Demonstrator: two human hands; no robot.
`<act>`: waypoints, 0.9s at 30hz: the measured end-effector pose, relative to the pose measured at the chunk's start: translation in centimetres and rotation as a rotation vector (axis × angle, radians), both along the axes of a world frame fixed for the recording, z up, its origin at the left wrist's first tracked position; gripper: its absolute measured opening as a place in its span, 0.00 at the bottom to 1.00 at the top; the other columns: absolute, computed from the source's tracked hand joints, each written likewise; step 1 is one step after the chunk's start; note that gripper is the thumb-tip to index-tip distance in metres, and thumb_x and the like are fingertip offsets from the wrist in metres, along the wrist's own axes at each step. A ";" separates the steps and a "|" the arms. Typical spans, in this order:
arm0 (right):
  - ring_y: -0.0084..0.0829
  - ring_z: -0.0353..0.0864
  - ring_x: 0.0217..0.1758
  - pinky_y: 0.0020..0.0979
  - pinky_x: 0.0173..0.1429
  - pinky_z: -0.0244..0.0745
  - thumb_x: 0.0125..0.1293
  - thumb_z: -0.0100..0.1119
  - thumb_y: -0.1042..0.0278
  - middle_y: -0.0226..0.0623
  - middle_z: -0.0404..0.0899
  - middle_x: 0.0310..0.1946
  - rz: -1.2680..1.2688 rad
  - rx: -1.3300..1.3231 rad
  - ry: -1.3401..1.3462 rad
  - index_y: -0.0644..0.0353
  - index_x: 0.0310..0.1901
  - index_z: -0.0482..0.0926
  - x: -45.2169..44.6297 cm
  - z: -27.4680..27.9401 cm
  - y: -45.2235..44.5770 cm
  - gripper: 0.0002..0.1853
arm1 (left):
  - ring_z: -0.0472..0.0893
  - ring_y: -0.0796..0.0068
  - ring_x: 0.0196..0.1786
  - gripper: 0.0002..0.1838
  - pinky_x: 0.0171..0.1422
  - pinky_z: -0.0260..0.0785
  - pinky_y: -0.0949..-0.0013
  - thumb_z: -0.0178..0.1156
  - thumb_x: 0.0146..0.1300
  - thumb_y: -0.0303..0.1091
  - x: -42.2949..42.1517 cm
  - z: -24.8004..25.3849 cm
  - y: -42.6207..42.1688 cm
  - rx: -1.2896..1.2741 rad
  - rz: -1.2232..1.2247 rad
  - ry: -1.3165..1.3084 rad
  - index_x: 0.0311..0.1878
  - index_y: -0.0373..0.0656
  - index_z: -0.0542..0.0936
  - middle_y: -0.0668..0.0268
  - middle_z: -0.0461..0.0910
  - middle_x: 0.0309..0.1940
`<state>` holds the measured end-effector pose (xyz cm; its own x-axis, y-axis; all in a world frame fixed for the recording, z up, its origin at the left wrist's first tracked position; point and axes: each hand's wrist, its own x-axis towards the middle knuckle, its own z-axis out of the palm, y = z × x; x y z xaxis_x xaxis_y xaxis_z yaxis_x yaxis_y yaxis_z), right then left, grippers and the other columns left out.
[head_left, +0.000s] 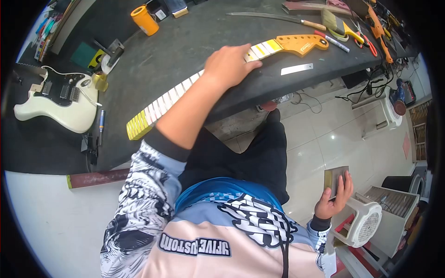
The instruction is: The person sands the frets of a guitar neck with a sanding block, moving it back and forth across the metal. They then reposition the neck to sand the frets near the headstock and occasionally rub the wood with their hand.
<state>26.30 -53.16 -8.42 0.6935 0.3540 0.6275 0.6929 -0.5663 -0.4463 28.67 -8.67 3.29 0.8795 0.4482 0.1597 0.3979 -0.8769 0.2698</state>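
Observation:
An electric guitar neck point(174, 95) lies across the dark workbench, its orange-brown headstock point(296, 45) toward the upper right. White and yellow strips cover its fretboard between the frets. My left hand point(230, 67) rests over the neck near the headstock, thumb on the near edge and fingers reaching across to the far side. Well away from the bench, low on the right, my right hand point(333, 199) grips a block that looks like a sanding block point(340, 178), grey-brown on its broad face with a yellowish side. A thin metal ruler-like strip point(297, 69) lies below the headstock.
A white guitar body point(65, 104) lies at the bench's left end. An orange cylinder point(144, 21) stands at the back. Toward the right lie a long file point(273, 19), a brush point(336, 23), a red-capped marker point(332, 41) and red-handled pliers point(368, 44). A white stool point(364, 222) stands near my right hand.

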 end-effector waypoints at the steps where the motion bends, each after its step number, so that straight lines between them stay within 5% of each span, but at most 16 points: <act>1: 0.61 0.72 0.71 0.57 0.75 0.63 0.71 0.59 0.59 0.56 0.77 0.67 0.001 0.004 0.009 0.65 0.62 0.80 -0.1 0.0 0.4 0.24 | 0.84 0.47 0.58 0.35 0.63 0.75 0.51 0.66 0.65 0.62 -2.0 0.2 0.6 0.001 0.006 0.002 0.67 0.45 0.82 0.49 0.87 0.53; 7: 0.61 0.72 0.71 0.57 0.74 0.63 0.70 0.59 0.59 0.56 0.77 0.67 0.090 0.009 -0.003 0.65 0.61 0.81 0.2 0.0 2.4 0.24 | 0.83 0.46 0.62 0.34 0.67 0.73 0.56 0.73 0.63 0.48 -15.9 2.2 4.3 -0.070 -0.041 0.033 0.69 0.45 0.79 0.48 0.84 0.58; 13: 0.61 0.71 0.71 0.56 0.74 0.64 0.69 0.60 0.58 0.55 0.77 0.67 0.167 0.006 0.022 0.65 0.60 0.81 -0.1 0.6 4.6 0.24 | 0.76 0.48 0.72 0.36 0.73 0.69 0.57 0.76 0.60 0.45 -24.5 2.8 6.7 -0.061 -0.077 0.043 0.71 0.44 0.78 0.49 0.81 0.64; 22: 0.61 0.71 0.71 0.55 0.75 0.63 0.69 0.60 0.57 0.55 0.77 0.67 0.131 0.005 0.000 0.65 0.60 0.82 -0.8 1.2 4.5 0.24 | 0.81 0.50 0.67 0.39 0.70 0.73 0.57 0.76 0.61 0.48 -12.8 2.9 5.5 -0.200 -0.108 0.031 0.73 0.45 0.75 0.52 0.82 0.65; 27: 0.58 0.71 0.72 0.54 0.76 0.62 0.72 0.57 0.56 0.54 0.76 0.68 -0.051 0.054 0.083 0.67 0.63 0.80 -2.3 0.4 1.0 0.25 | 0.84 0.49 0.61 0.43 0.68 0.74 0.56 0.76 0.56 0.55 -5.9 3.8 3.9 -0.214 -0.069 0.264 0.71 0.39 0.78 0.46 0.84 0.60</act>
